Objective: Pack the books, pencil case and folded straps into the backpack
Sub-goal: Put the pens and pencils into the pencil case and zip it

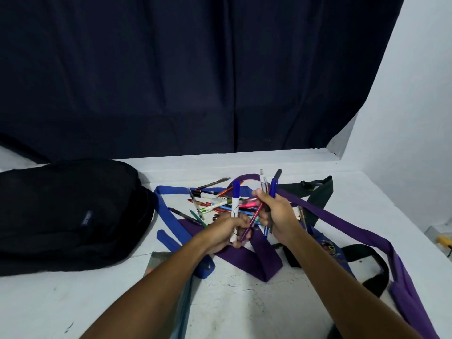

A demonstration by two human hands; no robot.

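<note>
Pens: While a loose pile of pens [220, 204] is still spread on the table, two handfuls are held above it.
Left hand: The left hand [228, 232] is curled round a white marker with a blue cap [235, 206] and a purple pen [252, 222]; its fingers are closed on them.
Right hand: The right hand [275, 209] is wrapped round an upright bundle of pens [270, 189], fingers pressed together about the shafts.
Pencil case: A printed blue pouch [330, 248] is seen partly hidden behind the right forearm; it is judged to be the case, though this cannot be told for sure.
Straps: The purple strap [342, 221], blue strap [168, 214] and black strap [318, 192] are lying unfolded and tangled across the table.
Books: A thin cover [159, 259] is glimpsed under the left forearm; no more can be made out.
Backpack: The black backpack [66, 216] is lying flat at the left, apparently zipped, well apart from the hands.
Progress: Nothing is judged packed yet; pens are being gathered, and straps, books and case remain.
Table: A white, scuffed table [244, 309] carries everything.
Room: A dark curtain [195, 77] is hung behind, with a white wall [415, 106] at the right.
</note>
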